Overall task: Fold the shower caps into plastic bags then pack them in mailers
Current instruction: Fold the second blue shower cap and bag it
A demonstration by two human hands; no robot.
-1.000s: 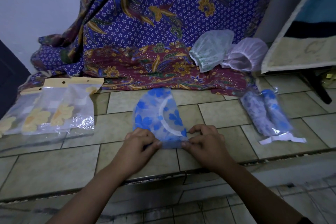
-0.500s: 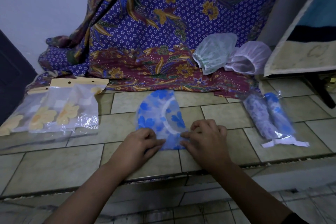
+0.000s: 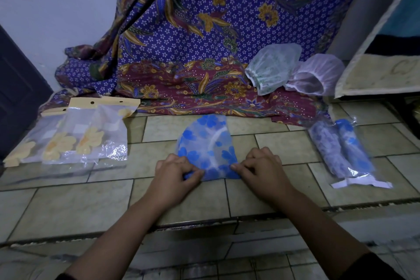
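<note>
Shower cap [image 3: 205,143] near edge hidden under left hand [image 3: 175,174], right hand [image 3: 261,169].

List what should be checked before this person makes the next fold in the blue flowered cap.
1. Blue shower cap lies flat on the tiled ledge: ok.
2. Left hand pinches its near left edge: ok.
3. Right hand pinches its near right edge: ok.
4. Plastic bags wait on the left, apart from the cap: ok.
5. Mailers within view: not ok, none seen.
</note>
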